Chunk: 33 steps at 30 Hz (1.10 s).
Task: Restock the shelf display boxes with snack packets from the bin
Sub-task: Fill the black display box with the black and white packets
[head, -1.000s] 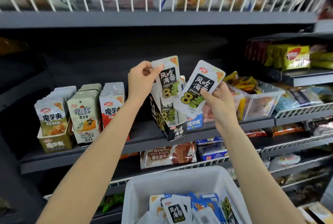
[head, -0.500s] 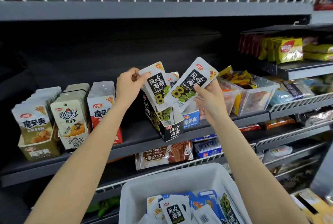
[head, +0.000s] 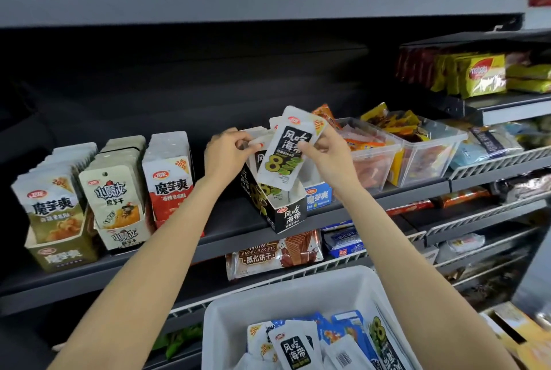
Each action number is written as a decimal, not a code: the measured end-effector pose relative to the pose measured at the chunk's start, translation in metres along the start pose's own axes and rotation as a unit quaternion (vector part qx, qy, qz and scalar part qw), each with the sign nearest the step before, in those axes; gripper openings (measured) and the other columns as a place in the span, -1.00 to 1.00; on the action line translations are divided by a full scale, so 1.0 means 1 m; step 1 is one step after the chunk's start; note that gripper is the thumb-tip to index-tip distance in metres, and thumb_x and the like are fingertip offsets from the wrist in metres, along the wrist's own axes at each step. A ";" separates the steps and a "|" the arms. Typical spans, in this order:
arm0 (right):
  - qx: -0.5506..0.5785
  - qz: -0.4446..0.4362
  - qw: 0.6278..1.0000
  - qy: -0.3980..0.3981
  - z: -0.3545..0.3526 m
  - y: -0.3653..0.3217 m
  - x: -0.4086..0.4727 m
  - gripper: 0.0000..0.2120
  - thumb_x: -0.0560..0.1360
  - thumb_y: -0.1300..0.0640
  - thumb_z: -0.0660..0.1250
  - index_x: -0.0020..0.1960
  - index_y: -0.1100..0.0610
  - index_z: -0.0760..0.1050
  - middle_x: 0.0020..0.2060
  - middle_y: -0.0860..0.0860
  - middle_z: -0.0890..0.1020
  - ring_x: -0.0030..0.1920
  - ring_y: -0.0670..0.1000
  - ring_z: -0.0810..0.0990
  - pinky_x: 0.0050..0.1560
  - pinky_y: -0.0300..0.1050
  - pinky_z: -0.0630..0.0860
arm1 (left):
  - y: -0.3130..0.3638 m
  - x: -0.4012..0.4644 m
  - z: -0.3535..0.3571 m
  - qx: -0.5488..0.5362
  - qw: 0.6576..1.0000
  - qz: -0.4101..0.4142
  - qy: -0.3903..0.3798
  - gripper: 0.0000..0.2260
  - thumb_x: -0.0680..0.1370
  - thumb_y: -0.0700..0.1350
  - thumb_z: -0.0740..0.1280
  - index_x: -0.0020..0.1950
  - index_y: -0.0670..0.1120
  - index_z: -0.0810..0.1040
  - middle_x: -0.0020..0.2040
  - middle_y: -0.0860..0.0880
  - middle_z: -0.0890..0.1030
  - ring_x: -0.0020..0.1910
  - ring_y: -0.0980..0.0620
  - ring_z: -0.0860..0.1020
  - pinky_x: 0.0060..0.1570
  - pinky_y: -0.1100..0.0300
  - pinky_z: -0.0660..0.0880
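A black display box (head: 286, 216) stands on the grey middle shelf (head: 226, 220), open at the top. My right hand (head: 328, 158) pinches a black-and-white seaweed packet (head: 283, 158) and holds it upright over the box's mouth, its lower end dipping inside. My left hand (head: 229, 155) pinches the top of the packets (head: 257, 143) standing at the back of the box. The white bin (head: 226, 319) sits at the bottom centre with several black-and-white and blue packets (head: 293, 348) in it.
Three full display boxes (head: 119, 191) stand left of the black one. A blue box (head: 319, 198) and clear tubs (head: 417, 155) of snacks sit to its right. Wafer biscuits (head: 274, 253) lie on the wire shelf below. Another shelf runs overhead.
Both hands have dropped toward the box. The right hand's packet came down and left into the box's mouth, and the left hand pushed its packet down among those in the box.
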State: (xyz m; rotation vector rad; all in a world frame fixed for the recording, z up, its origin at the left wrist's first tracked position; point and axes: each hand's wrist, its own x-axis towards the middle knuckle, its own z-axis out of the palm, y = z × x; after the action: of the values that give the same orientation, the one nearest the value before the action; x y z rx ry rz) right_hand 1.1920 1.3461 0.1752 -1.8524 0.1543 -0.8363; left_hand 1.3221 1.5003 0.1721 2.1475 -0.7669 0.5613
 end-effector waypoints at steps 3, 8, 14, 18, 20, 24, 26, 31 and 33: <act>-0.113 -0.006 0.992 -0.050 0.012 0.007 0.015 -0.70 0.50 0.15 0.35 0.22 0.06 0.46 0.03 -0.01 0.65 0.03 -0.02 0.61 0.02 -0.03 0.56 | -0.012 0.007 -0.003 -0.035 0.999 -0.026 0.010 -0.79 0.45 -0.01 0.46 -0.05 -0.13 0.67 -0.28 0.08 0.43 -0.30 0.09 0.40 -0.29 0.23 0.27; -0.242 -0.029 0.966 -0.090 0.035 0.023 0.029 -0.74 0.46 0.11 0.40 0.12 0.15 0.51 0.05 0.08 0.60 -0.04 0.00 0.53 0.06 -0.02 0.51 | -0.018 0.012 -0.006 -0.005 0.999 -0.029 -0.018 -0.79 0.54 -0.02 0.35 0.09 -0.09 0.65 -0.02 -0.02 0.57 -0.11 0.06 0.47 -0.14 0.24 0.30; -0.329 -0.008 0.944 -0.010 0.056 0.035 0.020 -0.49 0.43 0.07 0.44 0.28 0.16 0.32 0.25 0.18 0.36 0.31 0.15 0.33 0.25 -0.04 0.36 | -0.013 -0.010 -0.001 0.002 0.999 -0.037 -0.013 -0.77 0.54 -0.09 0.32 0.20 0.01 0.55 0.04 0.02 0.61 -0.03 0.02 0.56 -0.04 0.19 0.44; -0.306 -0.071 0.949 0.023 0.055 0.034 0.010 -0.45 0.43 0.15 0.41 0.35 0.16 0.28 0.24 0.16 0.38 0.27 0.15 0.36 0.22 -0.03 0.37 | -0.006 -0.031 0.001 0.019 0.999 -0.028 0.042 -0.67 0.54 -0.04 0.29 0.31 0.01 0.43 0.17 0.00 0.54 0.11 0.01 0.51 -0.04 0.15 0.41; -0.264 -0.118 0.956 0.046 0.049 0.032 0.000 -0.53 0.42 0.18 0.38 0.30 0.15 0.36 0.19 0.12 0.44 0.23 0.12 0.40 0.21 0.00 0.39 | 0.000 -0.046 -0.001 0.023 0.997 -0.012 0.074 -0.68 0.54 -0.06 0.29 0.29 -0.01 0.43 0.16 0.00 0.52 0.13 0.01 0.50 -0.07 0.19 0.38; -0.199 -0.196 0.958 0.060 0.033 0.023 -0.040 -0.69 0.49 0.17 0.29 0.23 0.11 0.44 0.12 -0.02 0.55 0.16 -0.01 0.46 0.19 -0.18 0.31 | 0.019 -0.083 -0.006 -0.021 0.990 0.048 0.129 -0.78 0.54 -0.05 0.25 0.16 -0.04 0.53 0.01 0.09 0.58 0.01 0.10 0.50 -0.10 0.32 0.32; -0.171 -0.211 0.961 0.058 0.022 0.022 -0.070 -0.76 0.52 0.15 0.26 0.19 0.10 0.47 0.01 -0.06 0.61 0.05 -0.07 0.52 0.08 -0.21 0.37 | 0.024 -0.108 -0.007 -0.050 0.983 0.085 0.152 -0.80 0.55 -0.04 0.22 0.07 -0.07 0.58 -0.09 0.13 0.58 -0.07 0.14 0.50 -0.09 0.31 0.34; -0.205 -0.170 0.963 -0.047 0.002 0.053 -0.148 -0.85 0.53 0.09 0.24 0.03 0.11 0.52 -0.35 -0.18 0.56 -0.40 -0.15 0.50 -0.38 -0.18 0.45 | 0.011 -0.186 0.001 -0.055 0.986 0.122 0.104 -0.79 0.56 -0.08 0.22 -0.08 -0.10 0.63 -0.21 0.11 0.60 -0.19 0.16 0.50 -0.13 0.26 0.36; -0.247 -0.079 0.956 -0.139 -0.003 0.080 -0.176 -0.90 0.53 0.13 0.27 0.02 0.09 0.53 -0.31 -0.17 0.56 -0.35 -0.13 0.52 -0.33 -0.13 0.49 | -0.002 -0.222 0.007 -0.031 0.996 0.080 0.010 -0.83 0.54 -0.07 0.25 -0.06 -0.05 0.63 -0.20 0.16 0.57 -0.19 0.21 0.47 -0.13 0.34 0.36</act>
State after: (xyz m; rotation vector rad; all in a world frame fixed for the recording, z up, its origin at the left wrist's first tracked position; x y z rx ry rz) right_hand 1.0797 1.3902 0.0238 -2.4610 0.0369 -0.6708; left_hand 1.1646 1.5708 0.0321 2.0333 -0.9389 0.6316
